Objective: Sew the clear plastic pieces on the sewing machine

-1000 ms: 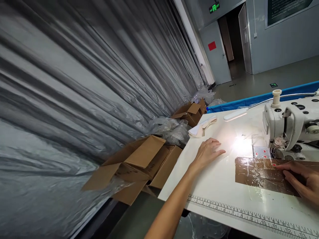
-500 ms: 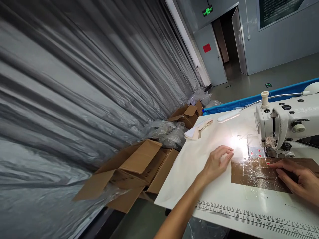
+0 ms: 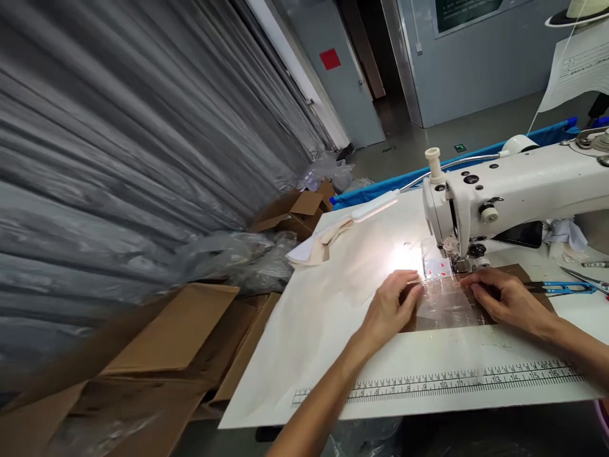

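Note:
A clear plastic piece with small red marks at its far end lies over a brown sheet, just in front of the presser foot of a white sewing machine. At the plastic's left edge, my left hand pinches it between thumb and fingers. My right hand pinches its right edge near the needle area, with the brown sheet beneath. The machine's lamp lights the spot beyond my left hand.
Blue thread snips and scissors lie at the right. Folded cloth sits on the table's far left part. A printed ruler runs along the front edge. Open cardboard boxes stand at the left.
The view has shifted right, bringing the snips and more of the machine into sight. Both hands are now at the plastic's edges, and the plastic covers more of the brown sheet.

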`<state>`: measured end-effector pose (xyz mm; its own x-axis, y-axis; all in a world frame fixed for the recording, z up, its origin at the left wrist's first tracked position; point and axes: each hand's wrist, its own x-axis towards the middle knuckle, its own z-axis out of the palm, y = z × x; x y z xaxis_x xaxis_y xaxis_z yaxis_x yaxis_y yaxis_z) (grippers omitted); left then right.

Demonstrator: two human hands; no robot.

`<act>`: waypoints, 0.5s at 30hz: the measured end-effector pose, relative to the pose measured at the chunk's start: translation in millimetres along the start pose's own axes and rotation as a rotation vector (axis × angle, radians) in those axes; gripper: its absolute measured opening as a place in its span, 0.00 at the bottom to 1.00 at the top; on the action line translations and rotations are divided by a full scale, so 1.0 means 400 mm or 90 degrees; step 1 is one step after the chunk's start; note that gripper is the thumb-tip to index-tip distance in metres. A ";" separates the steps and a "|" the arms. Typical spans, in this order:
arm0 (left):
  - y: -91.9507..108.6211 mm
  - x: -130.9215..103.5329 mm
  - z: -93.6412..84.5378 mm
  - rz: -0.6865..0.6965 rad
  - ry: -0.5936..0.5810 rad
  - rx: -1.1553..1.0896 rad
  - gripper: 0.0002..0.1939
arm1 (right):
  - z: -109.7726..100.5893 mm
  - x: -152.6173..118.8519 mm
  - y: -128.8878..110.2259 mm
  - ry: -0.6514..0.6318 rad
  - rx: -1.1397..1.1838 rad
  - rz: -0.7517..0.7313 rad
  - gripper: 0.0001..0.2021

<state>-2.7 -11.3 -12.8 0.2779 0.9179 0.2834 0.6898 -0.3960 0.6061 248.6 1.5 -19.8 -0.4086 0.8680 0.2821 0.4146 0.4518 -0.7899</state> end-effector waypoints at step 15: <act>0.052 0.034 -0.015 -0.300 -0.081 -0.535 0.25 | 0.003 0.002 0.005 0.017 0.029 0.012 0.14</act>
<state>11.2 -7.3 8.2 0.2004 0.9637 -0.1766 0.0610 0.1676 0.9840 248.2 2.8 -21.8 -0.3783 0.8819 0.2812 0.3841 0.4259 -0.8192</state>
